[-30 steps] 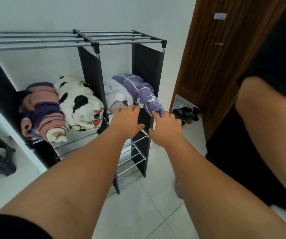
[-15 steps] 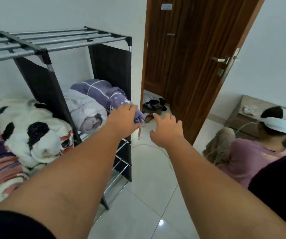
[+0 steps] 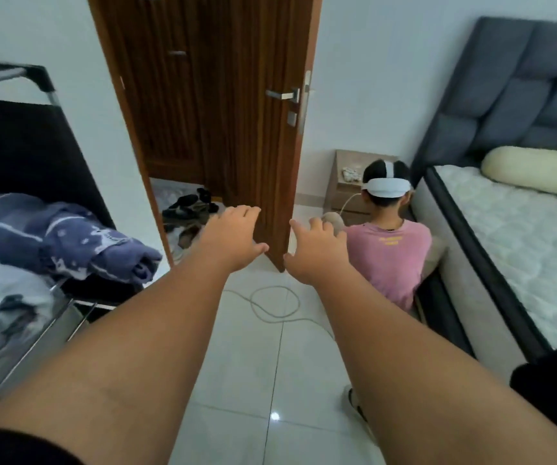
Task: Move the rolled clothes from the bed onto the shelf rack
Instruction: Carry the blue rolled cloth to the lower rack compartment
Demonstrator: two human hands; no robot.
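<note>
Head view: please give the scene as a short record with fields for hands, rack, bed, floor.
left hand: open, holds nothing
right hand: open, holds nothing
shelf rack: at left, purple rolled garment lies on it
bed: at right, cream bolster on it; no rolled clothes in the visible part
floor: looped cable; person in pink shirt sits beside bed

Both bare forearms stretch straight ahead, side by side and level. The left hand and right hand hang palm down with fingers loosely spread and relaxed, thumbs turned inward toward each other, neither hand holding or touching anything.
</note>
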